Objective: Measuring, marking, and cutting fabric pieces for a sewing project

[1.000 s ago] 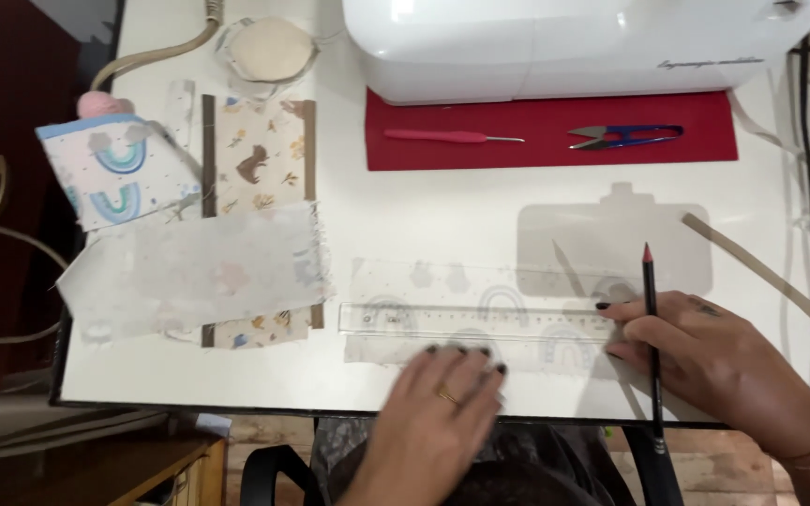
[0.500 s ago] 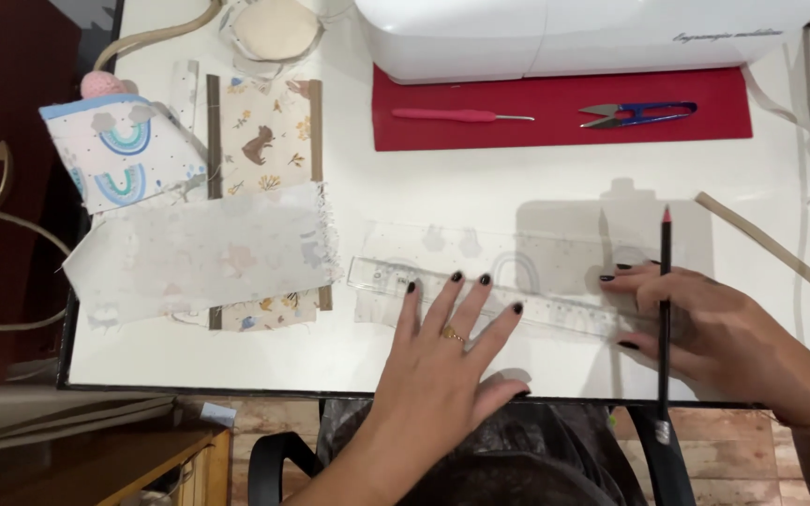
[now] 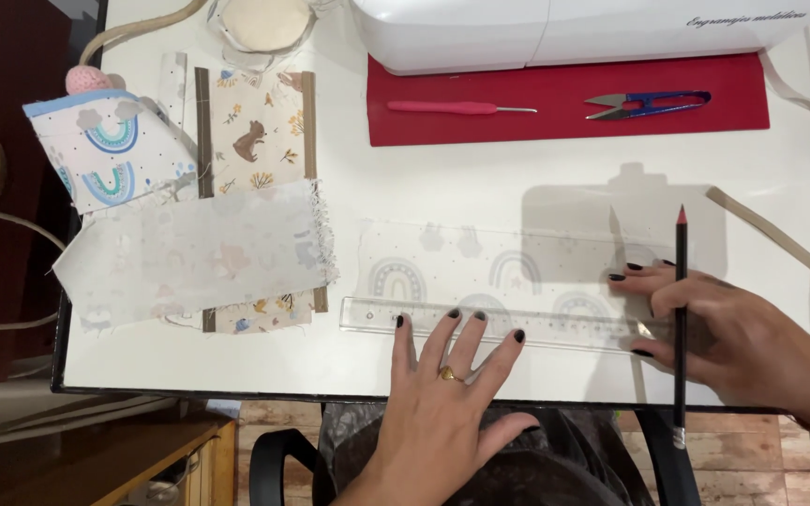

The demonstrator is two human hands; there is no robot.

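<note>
Clear ruler flat across rainbow-print fabric — pencil upright.

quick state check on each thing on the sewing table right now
left hand: flat, fingers spread, pressing on the ruler
right hand: holding the pencil, resting on the fabric
clear ruler: lying flat across the rainbow fabric
pencil: tip pointing away from the person
rainbow fabric: spread flat
thread snips: lying closed on the red mat
seam ripper: lying on the red mat
</note>
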